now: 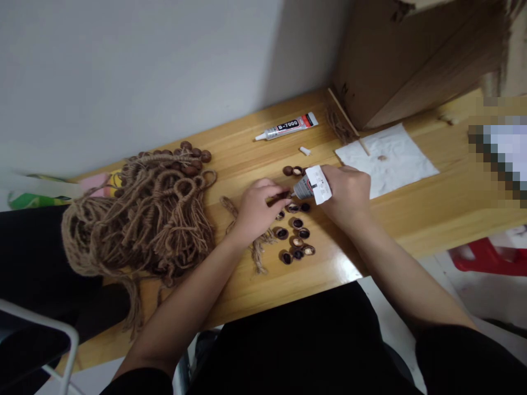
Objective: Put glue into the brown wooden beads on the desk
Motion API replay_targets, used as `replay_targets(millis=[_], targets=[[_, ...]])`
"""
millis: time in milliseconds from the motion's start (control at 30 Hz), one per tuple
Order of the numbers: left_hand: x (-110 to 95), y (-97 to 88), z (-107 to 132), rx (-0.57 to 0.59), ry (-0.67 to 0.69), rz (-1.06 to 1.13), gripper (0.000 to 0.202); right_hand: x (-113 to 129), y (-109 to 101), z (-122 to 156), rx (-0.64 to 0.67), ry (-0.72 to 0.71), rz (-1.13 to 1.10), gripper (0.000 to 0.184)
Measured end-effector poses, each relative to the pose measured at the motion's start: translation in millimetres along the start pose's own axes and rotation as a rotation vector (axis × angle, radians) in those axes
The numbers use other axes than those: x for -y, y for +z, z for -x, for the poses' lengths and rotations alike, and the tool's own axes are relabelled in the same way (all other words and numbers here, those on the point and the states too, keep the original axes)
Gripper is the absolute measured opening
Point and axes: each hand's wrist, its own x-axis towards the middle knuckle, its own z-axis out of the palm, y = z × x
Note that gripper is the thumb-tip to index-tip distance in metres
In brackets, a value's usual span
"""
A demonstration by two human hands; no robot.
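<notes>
My right hand (348, 192) is closed round a small glue tube (313, 186) with a white label, its nozzle pointing left. My left hand (257, 208) pinches a small brown nut shell half (283, 195) right at the nozzle tip. Several brown shell halves (296, 236) lie open side up on the wooden table (329, 274) just below both hands. A short knotted jute cord (257, 249) lies under my left wrist.
A big heap of braided jute cords with brown shells (152, 214) fills the table's left. A second B-7000 glue tube (288, 127) and a small white cap (304, 150) lie behind. A white paper tissue (391, 156), a thin stick (348, 120) and a cardboard box (415, 55) stand right.
</notes>
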Motion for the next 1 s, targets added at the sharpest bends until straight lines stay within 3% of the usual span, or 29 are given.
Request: replay_targets(millis=[333,1000], targets=[[0.5,0.6,0.2,0.009,-0.006,0.018,0.014,-0.2,3.0,0.1,-0.026,-0.039,-0.005,0.011],[1.3,1.0,-0.1,-0.003,0.001,0.006,0.013,3.3,-1.2,-1.7,0.011,0.043,0.024,0.011]])
